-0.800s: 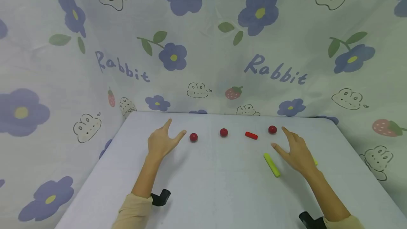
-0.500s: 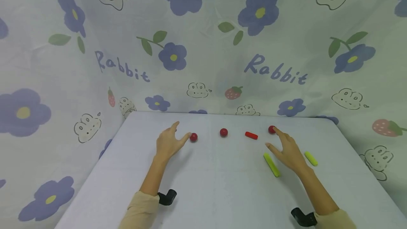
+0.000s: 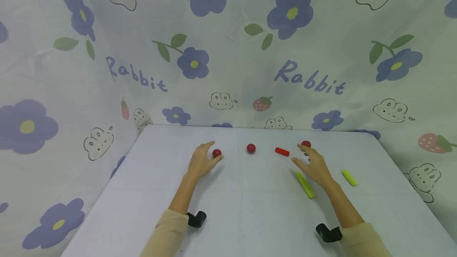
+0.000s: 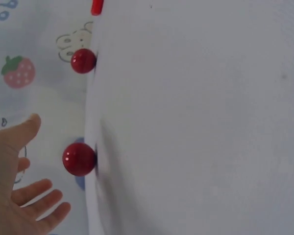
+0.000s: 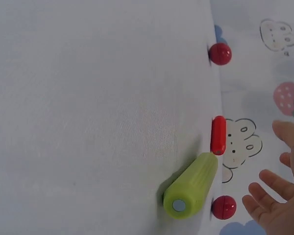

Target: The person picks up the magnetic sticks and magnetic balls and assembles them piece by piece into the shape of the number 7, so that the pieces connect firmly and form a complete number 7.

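My left hand (image 3: 200, 162) hovers by the leftmost red ball (image 3: 216, 153), thumb and fingers spread on either side of it in the head view. The left wrist view shows this ball (image 4: 79, 159) with a gap to the thumb and fingers. My right hand (image 3: 317, 166), fingers apart and holding nothing, is over the table between the longer yellow-green stick (image 3: 305, 185) and the rightmost red ball (image 3: 306, 144), which its fingers partly cover. A small red stick (image 3: 282, 152) lies just left of its fingertips. The middle red ball (image 3: 251, 148) stands between the hands.
A shorter yellow-green stick (image 3: 349, 178) lies right of my right hand. The white table (image 3: 235, 217) ends at a patterned cloth (image 3: 228, 50) that hangs behind and at the sides. Black wrist mounts (image 3: 196, 219) stick out from both sleeves.
My left hand has moved right to the leftmost ball. My right hand has moved left, uncovering the shorter yellow-green stick and partly covering the rightmost ball. The balls and sticks have stayed put.
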Motion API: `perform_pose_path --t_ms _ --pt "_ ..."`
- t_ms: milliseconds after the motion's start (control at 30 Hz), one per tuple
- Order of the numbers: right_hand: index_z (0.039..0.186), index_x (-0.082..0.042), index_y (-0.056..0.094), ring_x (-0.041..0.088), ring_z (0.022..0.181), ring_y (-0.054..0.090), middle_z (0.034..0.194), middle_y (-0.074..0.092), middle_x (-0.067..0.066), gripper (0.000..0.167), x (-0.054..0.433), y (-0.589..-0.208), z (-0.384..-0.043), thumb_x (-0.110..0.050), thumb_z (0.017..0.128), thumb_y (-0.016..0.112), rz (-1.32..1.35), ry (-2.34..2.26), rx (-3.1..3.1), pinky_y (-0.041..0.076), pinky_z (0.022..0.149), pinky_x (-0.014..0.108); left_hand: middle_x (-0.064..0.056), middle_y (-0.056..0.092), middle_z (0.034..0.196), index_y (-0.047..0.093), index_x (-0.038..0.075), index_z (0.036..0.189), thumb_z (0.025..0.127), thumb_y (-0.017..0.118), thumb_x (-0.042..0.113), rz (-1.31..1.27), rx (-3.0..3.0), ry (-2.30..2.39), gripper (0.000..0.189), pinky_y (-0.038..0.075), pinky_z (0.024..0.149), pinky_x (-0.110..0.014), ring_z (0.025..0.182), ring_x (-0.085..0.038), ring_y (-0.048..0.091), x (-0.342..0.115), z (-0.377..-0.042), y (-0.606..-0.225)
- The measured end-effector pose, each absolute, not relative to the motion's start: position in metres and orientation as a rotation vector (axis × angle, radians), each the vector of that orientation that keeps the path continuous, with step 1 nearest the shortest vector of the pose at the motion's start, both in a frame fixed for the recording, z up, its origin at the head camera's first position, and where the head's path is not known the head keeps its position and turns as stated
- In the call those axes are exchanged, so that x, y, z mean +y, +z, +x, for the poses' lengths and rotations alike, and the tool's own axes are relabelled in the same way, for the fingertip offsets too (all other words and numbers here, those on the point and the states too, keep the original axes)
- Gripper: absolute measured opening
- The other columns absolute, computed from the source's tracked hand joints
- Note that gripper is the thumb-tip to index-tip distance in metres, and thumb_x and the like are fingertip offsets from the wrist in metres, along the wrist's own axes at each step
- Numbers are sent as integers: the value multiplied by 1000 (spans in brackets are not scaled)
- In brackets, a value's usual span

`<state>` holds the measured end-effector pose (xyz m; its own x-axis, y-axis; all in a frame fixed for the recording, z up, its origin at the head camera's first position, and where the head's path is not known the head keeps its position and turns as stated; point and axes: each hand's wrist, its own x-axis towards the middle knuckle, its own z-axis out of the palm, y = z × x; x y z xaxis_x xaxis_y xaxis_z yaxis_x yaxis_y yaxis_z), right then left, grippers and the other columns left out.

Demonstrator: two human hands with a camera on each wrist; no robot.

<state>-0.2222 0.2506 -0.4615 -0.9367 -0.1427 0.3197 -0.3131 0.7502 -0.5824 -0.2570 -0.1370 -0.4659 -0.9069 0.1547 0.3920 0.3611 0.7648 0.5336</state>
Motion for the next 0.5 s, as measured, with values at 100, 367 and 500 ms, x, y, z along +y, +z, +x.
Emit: perform_pose_path --t_ms 100,367,500 --pt "128 5 51 44 107 54 122 56 28 52 249 -463 -228 -21 86 68 385 987 -2664 49 86 55 -22 58 123 56 -3 124 77 77 29 -423 -2612 -937 60 41 99 -51 116 -40 52 -134 -260 -471" --pt "124 7 54 43 106 56 118 58 28 49 244 -470 -246 -18 85 70 377 1074 -2646 48 89 54 -25 57 121 56 -6 120 73 79 13 -389 -2540 -1130 56 42 98 -49 113 -40 53 -128 -268 -489" --pt "126 6 52 43 108 54 120 57 29 49 242 -472 -253 -17 86 68 339 1155 -2655 45 93 55 -25 56 121 56 -7 121 72 80 9 -355 -2525 -1200 56 42 98 -50 112 -40 52 -126 -269 -495"
